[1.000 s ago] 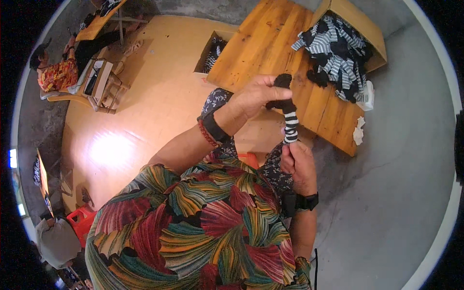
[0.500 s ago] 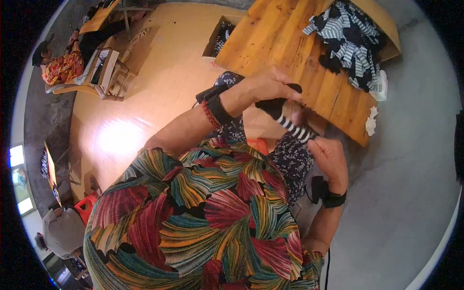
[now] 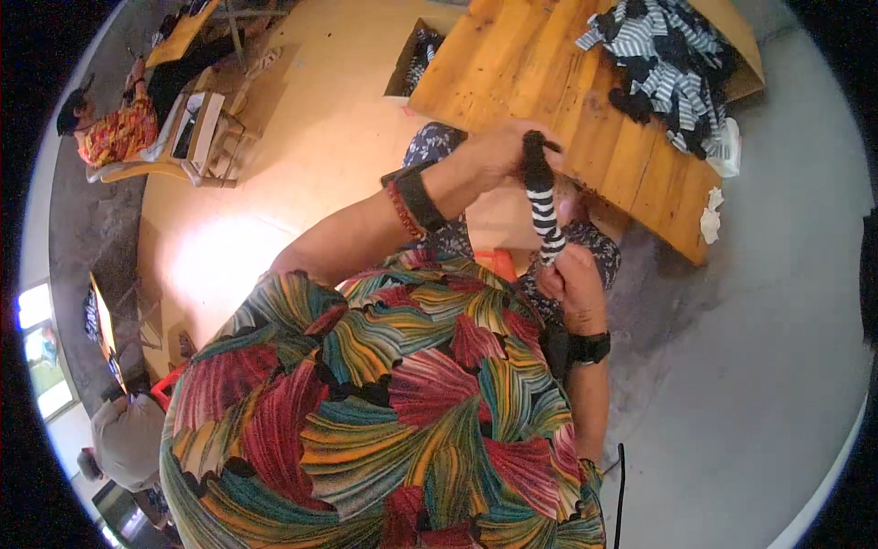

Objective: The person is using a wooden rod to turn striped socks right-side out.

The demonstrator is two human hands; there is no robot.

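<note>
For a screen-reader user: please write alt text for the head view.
Seen from above, a person in a leaf-print shirt stretches a black-and-white striped sock between the left hand at its dark end and the right hand below. Beyond lies a wooden table bearing a pile of striped socks.

Bright daylight, floor glare, fisheye-bent dark rim.

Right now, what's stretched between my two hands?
In the head view, a black-and-white striped sock spans the gap: the left hand grips its dark upper end, the right hand pinches its lower end. Nothing else lies between them.
</note>
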